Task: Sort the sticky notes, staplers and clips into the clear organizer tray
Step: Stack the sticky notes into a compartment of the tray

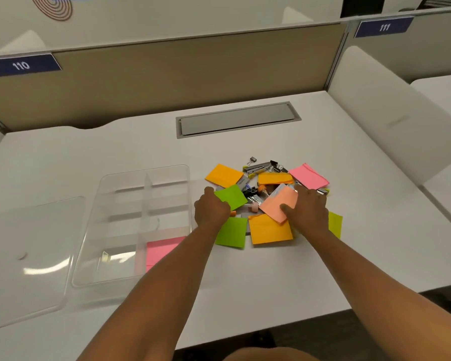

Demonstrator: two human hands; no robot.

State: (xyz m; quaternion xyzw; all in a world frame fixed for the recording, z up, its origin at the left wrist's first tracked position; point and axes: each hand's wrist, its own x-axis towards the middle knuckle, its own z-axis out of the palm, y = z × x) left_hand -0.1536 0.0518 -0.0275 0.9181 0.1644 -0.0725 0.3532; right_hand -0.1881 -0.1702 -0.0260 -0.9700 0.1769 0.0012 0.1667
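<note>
Sticky notes, staplers and clips lie heaped on the white table (323, 256), just right of the clear tray (120, 278). One pink pad (158, 250) already sits in the tray's near right compartment; the forearm partly hides it. A clear lid (24, 256) lies flat to the tray's left. In the pile, an orange pad (224, 175) lies at the far left, a second orange pad (274, 178) at the middle, a pink pad (309, 176) at the far right, and a third orange pad (270, 230) nearest the person. A silver stapler (258, 168) and a black clip (252, 160) lie at the far edge. The left hand (211, 209) pinches the corner of a green pad (232, 196), grip narrow; another green pad (232, 231) lies under its wrist. The right hand (307, 212) holds a peach pad (280, 203), thumb on top and fingers curled behind. A yellow-green pad (335, 224) peeks out from behind the right wrist. More clips (250, 191) are tangled at the pile's centre.
</note>
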